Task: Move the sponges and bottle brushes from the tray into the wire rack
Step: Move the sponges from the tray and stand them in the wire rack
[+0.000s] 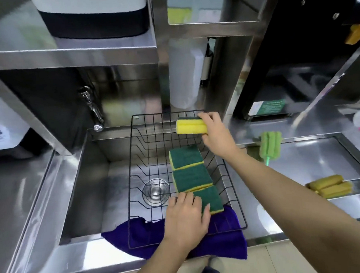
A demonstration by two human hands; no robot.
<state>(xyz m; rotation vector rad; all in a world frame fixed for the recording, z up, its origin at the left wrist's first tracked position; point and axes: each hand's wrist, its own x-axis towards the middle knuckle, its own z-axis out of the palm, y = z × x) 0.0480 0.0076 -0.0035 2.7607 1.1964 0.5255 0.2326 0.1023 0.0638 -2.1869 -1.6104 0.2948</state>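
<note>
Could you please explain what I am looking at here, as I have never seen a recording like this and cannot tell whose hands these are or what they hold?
There is no machine here: one camera worn on a person's head looks down at their own two bare hands. A black wire rack sits over a steel sink, with a purple cloth under its near edge. Three green-topped sponges lie in a row in the rack. The left hand rests on the nearest one. The right hand holds a yellow sponge in its grip above the rack's far side. To the right, the tray holds a green bottle brush and yellow brushes.
</note>
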